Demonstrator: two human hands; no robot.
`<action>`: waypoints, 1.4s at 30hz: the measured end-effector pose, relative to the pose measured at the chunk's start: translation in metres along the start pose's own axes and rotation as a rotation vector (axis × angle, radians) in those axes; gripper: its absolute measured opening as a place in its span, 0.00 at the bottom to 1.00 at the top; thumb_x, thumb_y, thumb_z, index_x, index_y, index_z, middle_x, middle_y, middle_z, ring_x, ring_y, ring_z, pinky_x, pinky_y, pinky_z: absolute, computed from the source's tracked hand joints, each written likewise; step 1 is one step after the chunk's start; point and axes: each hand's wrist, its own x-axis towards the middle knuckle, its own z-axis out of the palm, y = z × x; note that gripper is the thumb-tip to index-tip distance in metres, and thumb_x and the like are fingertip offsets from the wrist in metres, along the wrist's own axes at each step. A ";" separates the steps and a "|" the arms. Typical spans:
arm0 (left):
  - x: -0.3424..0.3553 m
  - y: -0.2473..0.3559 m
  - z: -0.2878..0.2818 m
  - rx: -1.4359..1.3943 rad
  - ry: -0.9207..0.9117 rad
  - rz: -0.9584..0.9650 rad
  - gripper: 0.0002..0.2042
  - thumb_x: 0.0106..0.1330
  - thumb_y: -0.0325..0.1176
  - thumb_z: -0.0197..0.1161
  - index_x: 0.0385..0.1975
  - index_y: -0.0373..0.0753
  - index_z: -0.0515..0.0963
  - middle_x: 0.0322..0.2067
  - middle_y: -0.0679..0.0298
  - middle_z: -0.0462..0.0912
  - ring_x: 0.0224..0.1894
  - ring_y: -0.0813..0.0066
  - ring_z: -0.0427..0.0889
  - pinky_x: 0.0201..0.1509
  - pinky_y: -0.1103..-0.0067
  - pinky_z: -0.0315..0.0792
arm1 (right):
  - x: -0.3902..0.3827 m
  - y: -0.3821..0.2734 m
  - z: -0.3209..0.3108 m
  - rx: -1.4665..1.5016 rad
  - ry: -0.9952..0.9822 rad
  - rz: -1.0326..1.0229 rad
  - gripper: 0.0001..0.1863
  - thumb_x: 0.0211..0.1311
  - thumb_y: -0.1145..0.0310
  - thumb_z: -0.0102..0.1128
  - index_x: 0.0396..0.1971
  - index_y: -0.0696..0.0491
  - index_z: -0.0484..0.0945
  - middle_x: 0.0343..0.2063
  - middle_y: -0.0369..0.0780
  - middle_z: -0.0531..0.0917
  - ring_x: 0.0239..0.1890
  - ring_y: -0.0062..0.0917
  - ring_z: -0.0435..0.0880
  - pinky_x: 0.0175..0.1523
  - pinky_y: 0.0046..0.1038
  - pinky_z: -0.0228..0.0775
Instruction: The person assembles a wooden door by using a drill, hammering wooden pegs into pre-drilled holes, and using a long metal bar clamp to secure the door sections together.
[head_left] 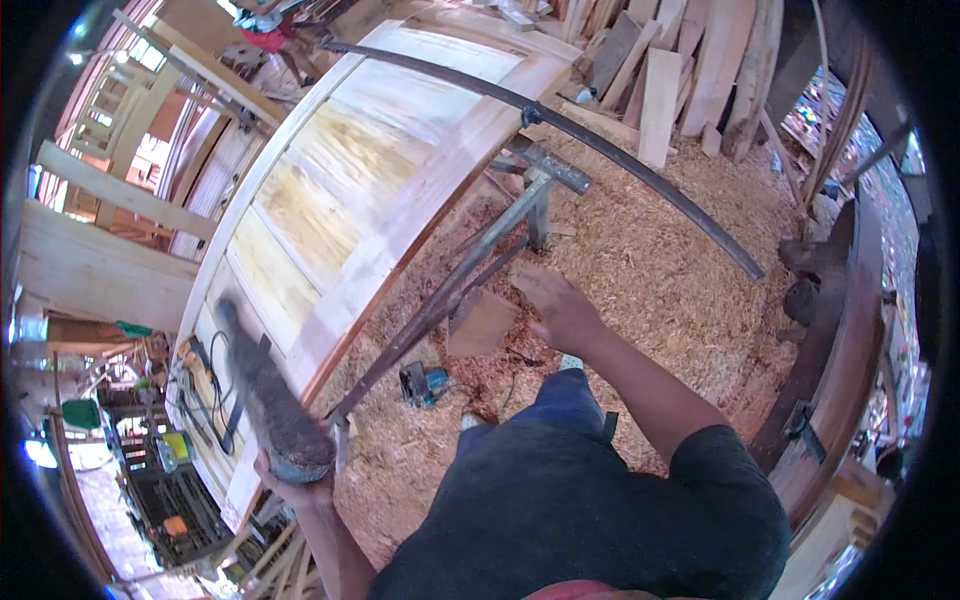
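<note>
A large wooden panel door (390, 215) rests tilted in view on a metal support (450, 280). Over its near-left end, my left hand (300, 487) is closed round the thick end of a dark, club-shaped tool (272, 405). The tool's thin end is smeared by motion and points away over the panels; its exact kind is unclear. My right hand (555, 308) hangs over the floor to the right of the door, fingers apart with nothing seen in them. A long dark metal bar (600, 140) lies across the door's far end and juts out past its right edge.
Wood shavings (640, 260) cover the floor. A blue power tool (425, 384) and a flat wood piece (482, 322) lie by my feet. An orange corded tool (196, 357) sits on the door's left end. Boards (660, 100) lean at the back; another person (270, 35) stands far left.
</note>
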 end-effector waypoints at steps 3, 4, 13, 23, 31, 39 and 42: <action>-0.007 -0.024 0.105 -0.010 -0.294 -0.420 0.43 0.67 0.66 0.40 0.67 0.30 0.65 0.53 0.40 0.79 0.46 0.42 0.83 0.47 0.53 0.80 | 0.023 -0.006 -0.041 -0.052 0.172 -0.221 0.47 0.45 0.71 0.74 0.70 0.43 0.63 0.69 0.46 0.66 0.68 0.45 0.69 0.69 0.45 0.64; -0.009 -0.039 0.127 -0.075 -0.300 -0.547 0.43 0.67 0.65 0.42 0.68 0.31 0.64 0.54 0.39 0.78 0.49 0.41 0.83 0.51 0.52 0.79 | 0.027 -0.001 -0.051 -0.099 0.254 -0.320 0.48 0.44 0.71 0.75 0.70 0.41 0.64 0.68 0.46 0.66 0.69 0.46 0.68 0.68 0.45 0.64; 0.012 -0.116 0.274 0.032 -0.720 -1.347 0.51 0.61 0.72 0.51 0.74 0.36 0.55 0.62 0.33 0.69 0.54 0.32 0.79 0.55 0.45 0.76 | -0.057 0.093 -0.086 -0.098 0.489 -0.038 0.38 0.38 0.67 0.77 0.57 0.53 0.75 0.53 0.46 0.79 0.58 0.47 0.77 0.65 0.46 0.67; 0.252 -0.240 0.387 0.932 -1.334 -0.378 0.28 0.68 0.57 0.61 0.59 0.42 0.77 0.49 0.49 0.83 0.47 0.59 0.85 0.49 0.71 0.79 | -0.027 0.068 -0.119 0.827 0.669 0.743 0.38 0.49 0.67 0.78 0.60 0.59 0.69 0.47 0.40 0.81 0.47 0.26 0.81 0.57 0.29 0.73; 0.461 -0.310 0.429 1.510 -0.886 0.913 0.21 0.59 0.39 0.69 0.52 0.47 0.76 0.57 0.56 0.73 0.59 0.51 0.73 0.59 0.56 0.66 | 0.055 0.151 -0.209 1.834 1.201 0.765 0.29 0.66 0.64 0.64 0.57 0.67 0.64 0.42 0.49 0.78 0.40 0.32 0.83 0.44 0.28 0.84; 0.478 -0.336 0.428 1.509 -1.061 0.906 0.11 0.63 0.39 0.64 0.44 0.47 0.77 0.59 0.60 0.73 0.66 0.59 0.68 0.66 0.57 0.56 | -0.027 0.195 -0.285 1.916 1.200 0.702 0.26 0.72 0.61 0.57 0.58 0.65 0.63 0.44 0.50 0.78 0.52 0.40 0.82 0.56 0.42 0.81; 0.485 -0.330 0.429 1.595 -1.075 0.841 0.11 0.62 0.39 0.64 0.43 0.48 0.78 0.58 0.60 0.73 0.66 0.60 0.68 0.66 0.56 0.56 | -0.042 0.196 -0.339 1.780 1.312 0.700 0.26 0.71 0.60 0.57 0.59 0.62 0.63 0.46 0.49 0.78 0.48 0.37 0.83 0.52 0.40 0.82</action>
